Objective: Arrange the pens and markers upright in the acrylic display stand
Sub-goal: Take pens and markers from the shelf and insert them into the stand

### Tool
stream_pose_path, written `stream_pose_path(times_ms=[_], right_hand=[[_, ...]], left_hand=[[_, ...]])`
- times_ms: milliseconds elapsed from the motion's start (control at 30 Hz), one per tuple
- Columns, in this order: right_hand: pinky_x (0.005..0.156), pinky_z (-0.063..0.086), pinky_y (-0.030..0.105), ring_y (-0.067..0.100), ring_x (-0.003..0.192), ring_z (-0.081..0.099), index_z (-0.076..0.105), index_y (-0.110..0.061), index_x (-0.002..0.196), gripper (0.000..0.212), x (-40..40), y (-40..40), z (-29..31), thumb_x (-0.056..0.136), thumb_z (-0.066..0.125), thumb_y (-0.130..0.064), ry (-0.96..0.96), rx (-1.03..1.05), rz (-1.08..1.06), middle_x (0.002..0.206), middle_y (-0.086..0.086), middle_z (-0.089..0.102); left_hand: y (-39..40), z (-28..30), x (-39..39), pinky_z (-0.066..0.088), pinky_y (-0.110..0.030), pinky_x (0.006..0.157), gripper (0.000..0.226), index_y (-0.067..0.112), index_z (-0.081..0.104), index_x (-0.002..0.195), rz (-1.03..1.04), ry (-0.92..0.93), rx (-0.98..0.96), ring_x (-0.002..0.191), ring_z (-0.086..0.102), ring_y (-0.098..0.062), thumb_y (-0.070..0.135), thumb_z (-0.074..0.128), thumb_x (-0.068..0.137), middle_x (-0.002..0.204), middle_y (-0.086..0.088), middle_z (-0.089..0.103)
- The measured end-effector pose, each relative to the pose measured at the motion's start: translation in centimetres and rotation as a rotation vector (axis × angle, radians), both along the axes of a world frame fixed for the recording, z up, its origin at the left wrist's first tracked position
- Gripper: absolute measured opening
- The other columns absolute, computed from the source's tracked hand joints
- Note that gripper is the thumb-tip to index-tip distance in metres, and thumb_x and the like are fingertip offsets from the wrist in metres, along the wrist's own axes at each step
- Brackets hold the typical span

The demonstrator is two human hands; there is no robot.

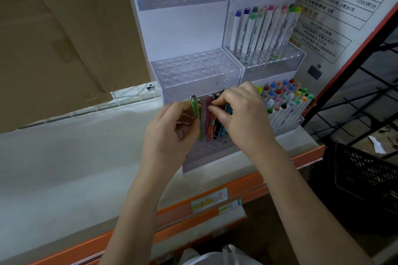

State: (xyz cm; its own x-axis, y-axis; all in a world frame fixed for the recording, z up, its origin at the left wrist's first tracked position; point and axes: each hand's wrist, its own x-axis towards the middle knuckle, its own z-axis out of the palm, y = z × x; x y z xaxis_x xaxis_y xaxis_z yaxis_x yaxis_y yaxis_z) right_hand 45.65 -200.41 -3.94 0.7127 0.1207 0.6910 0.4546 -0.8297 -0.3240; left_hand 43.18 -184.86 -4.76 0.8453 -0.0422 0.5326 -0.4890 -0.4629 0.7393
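Head view, both hands working at the lowest tier of the acrylic display stand (195,64). Left hand (172,131) pinching a slim green pen (195,107), fingers curled round its barrel, metal cap at 12 o'clock, long axis near vertical, tip seeming to sit at or just above a hole row. Right hand (241,114) curling over a cluster of red, orange, black and blue pens (212,118) standing just beside, at 3 o'clock from the green one; exact grip partly hidden. Left hand nearer the open holes at 6 o'clock. Stand clear, glossy, drilled with round sockets; white-barrelled markers (265,32) with coloured caps filling tiers at 2 o'clock.
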Motion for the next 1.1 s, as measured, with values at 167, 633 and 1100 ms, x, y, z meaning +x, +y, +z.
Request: stream_pose_path(times_ms=[167, 633, 1100], right_hand=[[0.068, 0.033, 0.025, 0.026, 0.073, 0.052, 0.063, -0.004, 0.068, 0.016, -0.2, 0.5, 0.2, 0.072, 0.077, -0.009, -0.021, -0.108, -0.019, 0.067, 0.005, 0.061], [0.071, 0.044, 0.036, 0.027, 0.081, 0.053, 0.066, -0.006, 0.077, 0.018, -0.1, -0.4, 1.1, 0.069, 0.080, -0.014, 0.072, -0.188, 0.042, 0.078, 0.005, 0.062], [0.081, 0.038, 0.007, 0.001, 0.089, 0.053, 0.067, -0.015, 0.101, 0.030, -1.5, -0.9, 3.6, 0.084, 0.058, -0.039, 0.199, 0.179, 0.239, 0.090, -0.009, 0.062]], left_hand=[[-0.1, -0.2, 0.1, 0.052, -0.026, 0.067, 0.028, 0.015, 0.065, 0.096, -0.012, 0.000, -0.006, 0.073, 0.059, -0.007, 0.030, 0.050, 0.077, 0.083, 0.009, 0.058], [-0.3, -0.3, 0.3, 0.051, -0.021, 0.067, 0.021, 0.009, 0.066, 0.095, -0.006, 0.004, 0.052, 0.070, 0.059, -0.006, 0.018, 0.059, 0.077, 0.085, 0.003, 0.060], [-0.5, 0.0, 0.5, 0.046, -0.010, 0.068, 0.027, 0.011, 0.067, 0.101, -0.008, 0.018, 0.115, 0.075, 0.057, -0.004, 0.015, 0.059, 0.076, 0.088, 0.006, 0.058]])
